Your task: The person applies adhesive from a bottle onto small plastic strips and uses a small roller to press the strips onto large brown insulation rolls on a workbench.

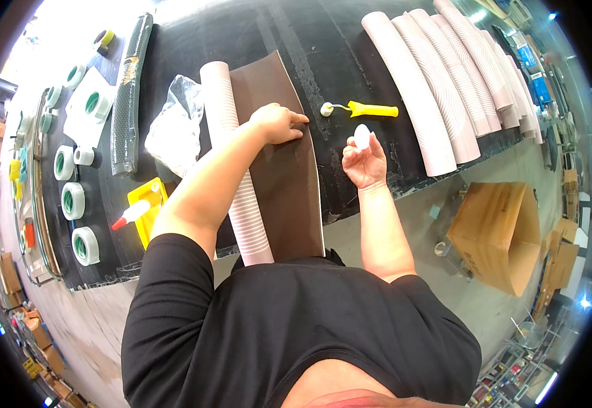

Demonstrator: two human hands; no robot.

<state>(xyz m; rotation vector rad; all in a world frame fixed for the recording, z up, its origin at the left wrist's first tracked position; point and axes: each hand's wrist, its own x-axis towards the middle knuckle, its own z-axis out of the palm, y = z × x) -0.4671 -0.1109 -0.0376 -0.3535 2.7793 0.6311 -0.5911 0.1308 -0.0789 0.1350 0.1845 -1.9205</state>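
Observation:
A dark brown sheet [275, 183] lies in front of me on the black table. Along its left side runs a pale pink ribbed roll [231, 136]. My left hand [281, 124] reaches across the roll and rests on the brown surface, with its fingers stretched toward the sheet's right edge. Raised to the right of the sheet, my right hand [365, 163] pinches a small white rounded piece [362, 136] between thumb and fingers; its exact kind is unclear. Just beyond that hand lies a small roller [373, 109] with a yellow handle.
Several pale pink ribbed rolls [439, 88] lie at the right. Left of the sheet are crumpled clear plastic [177, 126], a dark mesh-patterned roll [129, 102], a red-tipped bottle [133, 213] on a yellow tray [158, 194], and several tape rolls [73, 200]. A cardboard box [480, 221] stands on the floor.

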